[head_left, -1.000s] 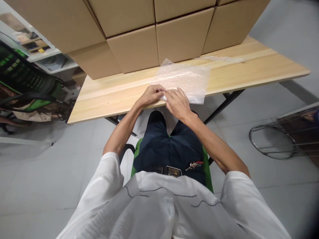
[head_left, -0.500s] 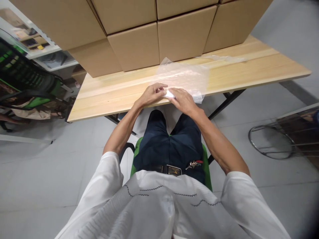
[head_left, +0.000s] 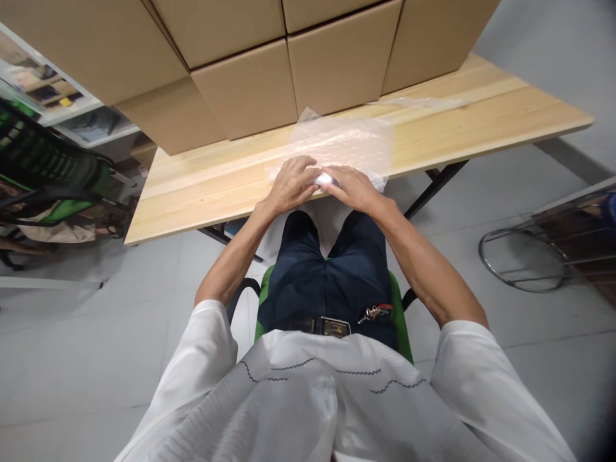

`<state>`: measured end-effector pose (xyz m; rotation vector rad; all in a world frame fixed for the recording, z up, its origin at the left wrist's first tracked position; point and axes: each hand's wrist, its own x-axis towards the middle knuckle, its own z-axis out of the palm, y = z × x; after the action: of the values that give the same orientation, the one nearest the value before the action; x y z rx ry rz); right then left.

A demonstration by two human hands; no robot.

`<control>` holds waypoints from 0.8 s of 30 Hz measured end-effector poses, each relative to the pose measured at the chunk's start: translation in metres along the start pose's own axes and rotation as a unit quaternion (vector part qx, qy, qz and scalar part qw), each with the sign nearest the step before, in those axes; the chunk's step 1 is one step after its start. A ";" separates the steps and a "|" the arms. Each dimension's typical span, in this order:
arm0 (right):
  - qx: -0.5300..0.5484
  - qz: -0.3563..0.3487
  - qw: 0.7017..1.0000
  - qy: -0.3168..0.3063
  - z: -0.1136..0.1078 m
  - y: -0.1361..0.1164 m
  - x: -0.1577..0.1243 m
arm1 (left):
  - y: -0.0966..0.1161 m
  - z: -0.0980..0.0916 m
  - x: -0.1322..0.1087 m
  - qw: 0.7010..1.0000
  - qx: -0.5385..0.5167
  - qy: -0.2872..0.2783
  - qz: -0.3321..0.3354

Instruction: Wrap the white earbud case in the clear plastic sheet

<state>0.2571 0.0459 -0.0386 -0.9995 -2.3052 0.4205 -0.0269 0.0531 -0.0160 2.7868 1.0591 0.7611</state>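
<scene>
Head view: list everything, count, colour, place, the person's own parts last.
table: one, pale wood, ahead
cardboard boxes: at least seven, brown, on table
plastic sheet: one, clear, on table
plastic strip: one, clear, beside boxes
white item: one, white, near table's front edge
office chair: one, black-green, left
shelves: at least two, white, upper left
round metal frame: one, silver, right
floor: one, grey, below
seat: one, green, under person
keys: one bunch, metallic, right hip
belt: one, black, waist
trousers: one pair, navy, on seat
shirt: one, white, foreground
left hand: one, bare, at white item
right hand: one, bare, around white item
</scene>
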 end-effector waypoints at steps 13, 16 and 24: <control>-0.004 0.017 1.000 -0.004 -0.007 -0.008 0.002 | 0.008 -0.013 0.019 0.999 -0.004 -0.034 -0.002; -0.039 0.024 0.999 0.026 -0.008 -0.016 -0.002 | 0.007 -0.014 0.023 0.999 0.001 -0.040 0.002; -0.113 -0.018 0.990 0.077 -0.001 -0.039 0.005 | 0.010 -0.018 0.027 0.997 -0.005 -0.068 -0.034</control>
<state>0.2332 0.0231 -0.0170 -1.0551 -2.2609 0.0640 -0.0121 0.0603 0.0135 2.7321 1.1160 0.5590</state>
